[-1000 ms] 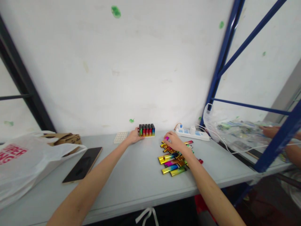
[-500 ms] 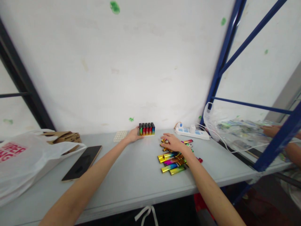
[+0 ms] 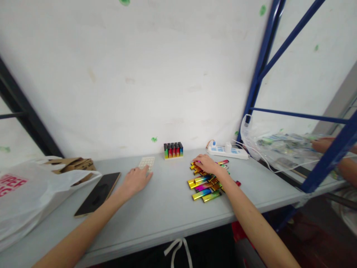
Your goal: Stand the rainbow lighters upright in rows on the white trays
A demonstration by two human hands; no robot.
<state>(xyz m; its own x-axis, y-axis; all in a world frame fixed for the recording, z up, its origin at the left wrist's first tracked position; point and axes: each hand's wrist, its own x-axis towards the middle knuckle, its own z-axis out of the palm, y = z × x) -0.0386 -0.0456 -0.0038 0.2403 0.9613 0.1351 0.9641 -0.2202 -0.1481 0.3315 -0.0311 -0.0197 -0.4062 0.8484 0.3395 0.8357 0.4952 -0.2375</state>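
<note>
A white tray with rows of small recesses (image 3: 147,162) lies on the grey table, left of centre. Over its near edge is my left hand (image 3: 136,181), fingers apart and holding nothing. A block of black-topped, rainbow-coloured lighters (image 3: 173,151) stands upright in a white base against the wall. Shiny multicoloured flat pieces (image 3: 203,193) lie in a loose pile on the right. My right hand (image 3: 205,163) rests on the far end of this pile, its fingers curved down over some pieces; whether it grips one is hidden.
A black phone-like slab (image 3: 98,193) and a white plastic bag (image 3: 41,197) with brown cardboard (image 3: 74,165) lie on the left. A white power strip (image 3: 228,152) sits behind the pile. Beyond the blue frame (image 3: 256,78), another person's hand (image 3: 320,144) is near clear plastic bags.
My left hand has let go of the lighter block and moved left and nearer, to the white tray. My right hand stays at the pile. The view has shifted slightly.
</note>
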